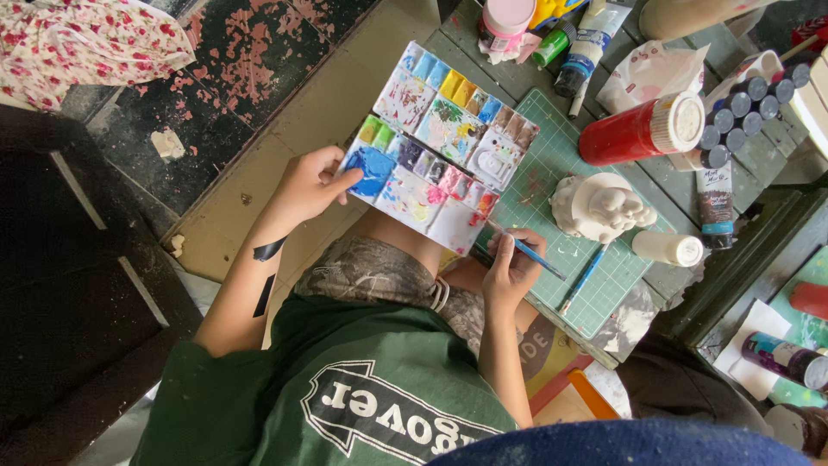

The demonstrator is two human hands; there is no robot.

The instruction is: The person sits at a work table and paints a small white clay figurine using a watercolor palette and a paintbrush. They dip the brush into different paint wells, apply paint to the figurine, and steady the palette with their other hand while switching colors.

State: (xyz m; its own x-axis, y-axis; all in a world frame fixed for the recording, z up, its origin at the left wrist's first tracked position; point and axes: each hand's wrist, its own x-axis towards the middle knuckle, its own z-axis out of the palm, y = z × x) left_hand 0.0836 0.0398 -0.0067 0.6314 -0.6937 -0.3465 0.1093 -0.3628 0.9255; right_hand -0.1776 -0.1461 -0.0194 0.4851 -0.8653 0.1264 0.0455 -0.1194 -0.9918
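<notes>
My left hand (310, 185) grips the left edge of an open paint palette (440, 142), thumb on a well of blue paint. The palette has two hinged halves with several small wells and smeared mixing areas, and it rests over my lap and the table edge. My right hand (509, 267) holds a thin blue-handled paintbrush (539, 257), its bristle end touching the palette's lower right corner. A white unpainted figurine (599, 207) stands on a green cutting mat (552, 155), just right of the brush.
A second blue brush (582, 280) lies on the mat. Around it lie a red paint bottle (642, 129), a small white bottle (668, 248), a dark tube (714, 203) and several dark-capped bottles (742, 112). A floral cloth (86, 39) is at top left.
</notes>
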